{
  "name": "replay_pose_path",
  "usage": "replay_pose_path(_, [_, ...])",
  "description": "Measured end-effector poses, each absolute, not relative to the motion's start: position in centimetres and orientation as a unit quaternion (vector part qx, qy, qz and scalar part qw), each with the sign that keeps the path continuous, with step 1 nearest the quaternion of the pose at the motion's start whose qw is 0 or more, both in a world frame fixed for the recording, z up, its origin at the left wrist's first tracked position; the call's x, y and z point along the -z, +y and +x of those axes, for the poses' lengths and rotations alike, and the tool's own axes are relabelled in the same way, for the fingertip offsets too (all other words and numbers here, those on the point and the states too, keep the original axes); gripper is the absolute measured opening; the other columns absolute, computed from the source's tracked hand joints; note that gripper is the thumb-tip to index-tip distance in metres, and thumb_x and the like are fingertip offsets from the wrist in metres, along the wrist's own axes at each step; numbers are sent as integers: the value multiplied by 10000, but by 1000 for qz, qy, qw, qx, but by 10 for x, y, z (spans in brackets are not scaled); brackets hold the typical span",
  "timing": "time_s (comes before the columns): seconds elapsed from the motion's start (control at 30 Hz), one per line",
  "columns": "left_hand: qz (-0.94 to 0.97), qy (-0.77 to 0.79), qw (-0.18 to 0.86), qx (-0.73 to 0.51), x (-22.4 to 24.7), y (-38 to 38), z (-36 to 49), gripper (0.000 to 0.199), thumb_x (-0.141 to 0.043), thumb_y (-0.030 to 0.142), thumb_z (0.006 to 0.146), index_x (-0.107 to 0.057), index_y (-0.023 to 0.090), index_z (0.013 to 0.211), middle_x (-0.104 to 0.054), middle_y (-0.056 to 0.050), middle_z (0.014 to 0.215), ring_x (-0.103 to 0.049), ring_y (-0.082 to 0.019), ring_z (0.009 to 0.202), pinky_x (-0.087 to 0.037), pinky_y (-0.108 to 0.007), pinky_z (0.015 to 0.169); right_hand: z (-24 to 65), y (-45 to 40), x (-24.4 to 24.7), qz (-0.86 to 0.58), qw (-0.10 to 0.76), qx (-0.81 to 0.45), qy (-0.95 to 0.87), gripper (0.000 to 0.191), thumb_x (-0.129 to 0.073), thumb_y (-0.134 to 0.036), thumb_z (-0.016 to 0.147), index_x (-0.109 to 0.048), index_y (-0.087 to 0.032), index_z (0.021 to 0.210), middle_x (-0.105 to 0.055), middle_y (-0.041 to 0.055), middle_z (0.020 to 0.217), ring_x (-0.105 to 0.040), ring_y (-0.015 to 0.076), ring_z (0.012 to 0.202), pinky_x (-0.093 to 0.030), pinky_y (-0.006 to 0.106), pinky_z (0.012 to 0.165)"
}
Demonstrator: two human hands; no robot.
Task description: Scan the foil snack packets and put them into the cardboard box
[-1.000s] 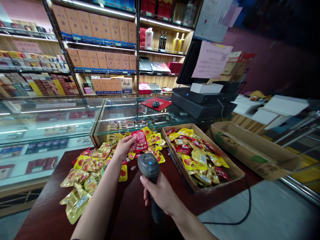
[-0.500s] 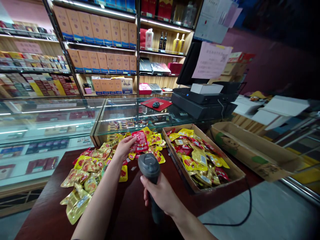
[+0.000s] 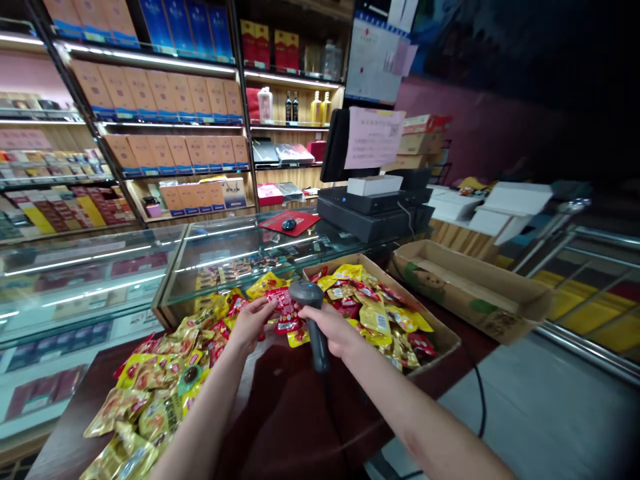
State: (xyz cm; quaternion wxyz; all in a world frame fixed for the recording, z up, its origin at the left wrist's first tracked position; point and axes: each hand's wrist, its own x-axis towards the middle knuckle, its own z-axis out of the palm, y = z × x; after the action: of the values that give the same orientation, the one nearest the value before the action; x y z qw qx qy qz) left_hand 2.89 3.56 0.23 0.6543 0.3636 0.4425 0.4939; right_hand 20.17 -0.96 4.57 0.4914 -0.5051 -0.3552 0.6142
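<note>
My left hand (image 3: 255,321) pinches the edge of a red snack packet (image 3: 285,310) above the dark red table (image 3: 270,413). In my right hand (image 3: 333,328) is a dark grey handheld scanner (image 3: 316,333), held upright by its handle, its head beside the packet. Many gold, yellow and red packets (image 3: 160,373) lie piled on the table to the left. A shallow cardboard box (image 3: 445,353) filled with similar packets stands to the right, just behind my right hand.
An open cardboard box (image 3: 470,300) sits at the right. Behind are a glass display counter (image 3: 220,237), a red mat with a mouse (image 3: 289,225) and a black register with monitor (image 3: 370,213). A cable runs down at the right.
The scanner has moved up and away from me, close to the red packet. The view has shifted, so the counter and boxes appear further left and the shelves lower.
</note>
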Motion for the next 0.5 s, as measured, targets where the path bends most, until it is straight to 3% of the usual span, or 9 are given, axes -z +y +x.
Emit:
replay_pose_path(0.33, [472,430,632,-440,-55,102,146,422,-819,325,567,-682,136,919,-683,-68,752,-625,-125,611,-500,-210,519,313,32,-83,-513,524,-609,-303,96,-657,-136,626,-583,-151,685,-482,-57,485,-470,77,445,-475,217,487])
replay_pose_path(0.5, [479,427,650,-408,-55,110,175,517,-816,307,587,-653,116,1038,-700,-105,809,-663,-166,701,-526,-241,570,341,31,-84,-505,540,-609,-288,62,-622,-142,652,-579,-147,698,-518,-36,497,-498,89,452,-471,218,472])
